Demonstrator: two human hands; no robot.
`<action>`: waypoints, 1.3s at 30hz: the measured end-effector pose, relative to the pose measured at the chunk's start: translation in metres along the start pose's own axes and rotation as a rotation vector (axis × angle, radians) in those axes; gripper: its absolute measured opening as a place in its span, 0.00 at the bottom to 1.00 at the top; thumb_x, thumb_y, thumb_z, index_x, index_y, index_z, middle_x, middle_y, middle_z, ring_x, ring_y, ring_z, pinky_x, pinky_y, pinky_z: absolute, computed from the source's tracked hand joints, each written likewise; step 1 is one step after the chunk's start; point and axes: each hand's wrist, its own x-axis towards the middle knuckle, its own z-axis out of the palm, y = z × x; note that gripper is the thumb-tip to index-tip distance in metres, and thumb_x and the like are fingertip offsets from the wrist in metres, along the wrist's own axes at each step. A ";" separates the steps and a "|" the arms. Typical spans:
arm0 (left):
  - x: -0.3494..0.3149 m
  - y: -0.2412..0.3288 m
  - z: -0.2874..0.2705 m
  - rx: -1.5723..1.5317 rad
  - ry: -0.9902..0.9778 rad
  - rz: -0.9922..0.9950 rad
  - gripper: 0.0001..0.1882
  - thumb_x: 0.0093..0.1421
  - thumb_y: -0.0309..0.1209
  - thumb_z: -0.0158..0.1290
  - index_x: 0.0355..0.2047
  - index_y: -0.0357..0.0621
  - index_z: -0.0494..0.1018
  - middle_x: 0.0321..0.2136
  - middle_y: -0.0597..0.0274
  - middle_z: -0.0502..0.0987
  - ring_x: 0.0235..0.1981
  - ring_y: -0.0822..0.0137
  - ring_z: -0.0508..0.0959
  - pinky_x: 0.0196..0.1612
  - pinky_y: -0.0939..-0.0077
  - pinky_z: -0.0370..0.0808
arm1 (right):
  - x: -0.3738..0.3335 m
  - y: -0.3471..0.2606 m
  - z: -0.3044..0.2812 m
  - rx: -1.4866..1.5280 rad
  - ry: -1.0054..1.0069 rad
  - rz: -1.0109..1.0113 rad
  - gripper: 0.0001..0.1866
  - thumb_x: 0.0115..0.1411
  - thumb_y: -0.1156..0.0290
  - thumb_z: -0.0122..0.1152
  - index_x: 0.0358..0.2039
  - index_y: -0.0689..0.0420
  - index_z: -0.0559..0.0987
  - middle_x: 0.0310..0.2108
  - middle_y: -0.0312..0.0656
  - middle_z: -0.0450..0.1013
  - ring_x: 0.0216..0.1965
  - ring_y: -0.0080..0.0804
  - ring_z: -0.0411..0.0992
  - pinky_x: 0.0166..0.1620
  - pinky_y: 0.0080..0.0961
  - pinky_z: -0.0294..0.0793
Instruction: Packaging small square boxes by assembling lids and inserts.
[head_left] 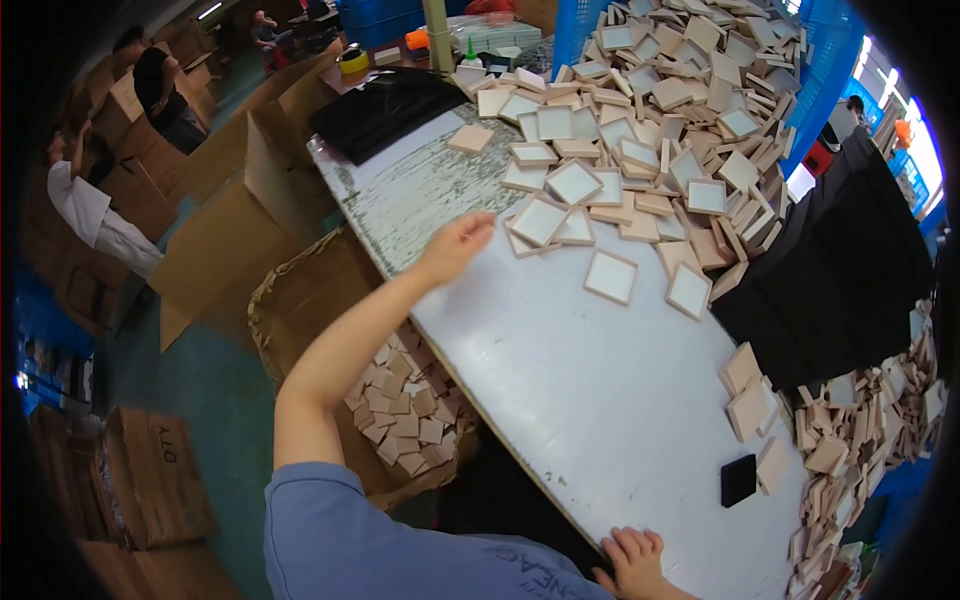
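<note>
Shallow square boxes of pale wood (610,277), many with white inner faces, lie in a large loose heap over the far part of the white tabletop (560,400). My left hand (457,248) is over the table's left side, just short of the heap's near edge. Its fingers are drawn together, and no box shows in them. At the near edge of the table my right hand (635,565) lies with its fingers apart, holding nothing. A flat black square object (738,481) and a few wooden boxes (747,408) lie beyond it on the right.
Below the table's left edge, an open carton (285,300) holds many wooden pieces (405,410). A black sheet (385,110) covers the far left corner. Black cloth (830,270) hangs at the right beside more piled pieces (850,450). Other people (165,95) are at the far left.
</note>
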 end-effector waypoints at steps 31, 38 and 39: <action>0.059 -0.022 0.088 0.523 -0.131 0.206 0.32 0.46 0.46 0.55 0.51 0.47 0.65 0.47 0.52 0.67 0.52 0.55 0.63 0.55 0.58 0.51 | 0.001 0.006 -0.005 -0.121 -0.087 0.005 0.25 0.44 0.60 0.60 0.46 0.47 0.72 0.49 0.36 0.66 0.49 0.31 0.62 0.53 0.43 0.52; 0.031 0.009 0.123 0.595 -0.270 0.320 0.35 0.51 0.49 0.53 0.56 0.46 0.60 0.57 0.47 0.58 0.61 0.54 0.53 0.59 0.56 0.45 | 0.033 0.033 -0.034 0.035 0.004 0.022 0.29 0.48 0.55 0.60 0.50 0.51 0.68 0.53 0.44 0.62 0.52 0.38 0.60 0.54 0.43 0.53; 0.036 0.011 0.121 0.597 -0.259 0.344 0.35 0.52 0.49 0.52 0.57 0.46 0.59 0.58 0.47 0.57 0.62 0.54 0.51 0.60 0.56 0.43 | 0.042 0.044 -0.044 -0.034 0.047 0.006 0.30 0.47 0.56 0.61 0.50 0.52 0.68 0.53 0.46 0.61 0.53 0.41 0.59 0.53 0.44 0.53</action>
